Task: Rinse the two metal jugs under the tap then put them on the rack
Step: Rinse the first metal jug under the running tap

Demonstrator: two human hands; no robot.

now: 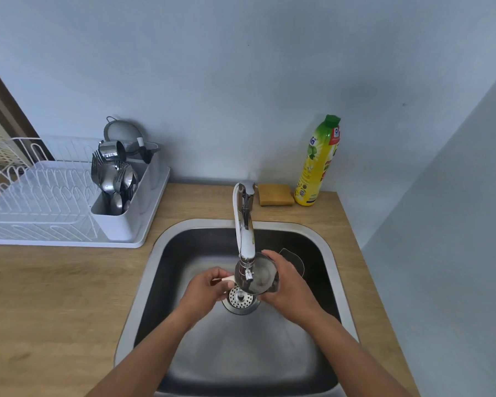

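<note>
Setting: pale blue wall behind a wooden desk (pixel 55 282) with a steel sink (pixel 155 253) set into it.
Tap: the tap (pixel 244 224) arches over the sink; whether water is running I cannot tell.
First jug: the metal jug (pixel 259 282) is held directly under the spout, above the drain (pixel 241 300), mouth facing up.
Left hand: the left hand (pixel 204 290) pinches the jug's pale handle (pixel 226 279).
Right hand: the right hand (pixel 289 285) wraps around the jug's body.
Second jug: the second jug (pixel 294 260) sits in the sink just behind the right hand, mostly hidden.
Rack: the white rack (pixel 40 196) stands on the desk to the left, with cutlery (pixel 115 181) in its holder; neither jug is on it.
Other: a sponge (pixel 275 194) and a yellow bottle (pixel 318 164) stand behind the tap.
Progress: early, by my reading. One jug is at the rinsing stage; the other still needs rinsing, and both still need racking.
</note>
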